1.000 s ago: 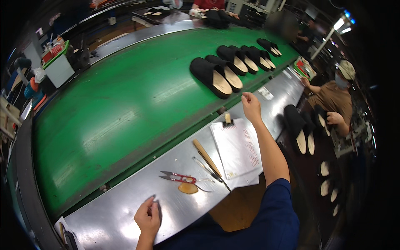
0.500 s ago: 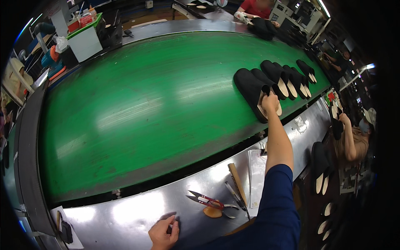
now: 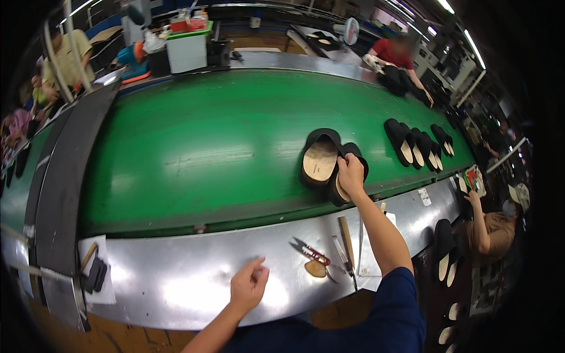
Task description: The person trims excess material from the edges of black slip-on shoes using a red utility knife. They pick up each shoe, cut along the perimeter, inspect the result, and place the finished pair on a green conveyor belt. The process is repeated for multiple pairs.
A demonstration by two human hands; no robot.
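Over the green belt, my right hand (image 3: 351, 175) is closed on the upper edge of a black slipper (image 3: 339, 194) with a tan insole. Pressed against it on the left is its mate, another black slipper (image 3: 320, 160), whose insole faces up. Whether the hand also grips the mate I cannot tell. My left hand (image 3: 249, 286) hovers over the metal ledge with nothing in it, thumb and forefinger apart. To its right lie red-handled thread snips (image 3: 316, 255), a tan rounded piece (image 3: 315, 269), a cutter knife (image 3: 339, 249) and a wooden-handled tool (image 3: 346, 235).
Several black slippers (image 3: 412, 144) stand farther right on the green belt (image 3: 194, 159). A co-worker in brown (image 3: 500, 235) sits at the right; another in red (image 3: 395, 56) works across the belt. A grey bin (image 3: 187, 54) stands at the far left. Papers (image 3: 369, 262) lie on the ledge (image 3: 194, 276).
My right hand has drawn the slipper pair leftward and toward me, away from the row, and its insoles now face up more. My left hand has risen slightly. The view has turned.
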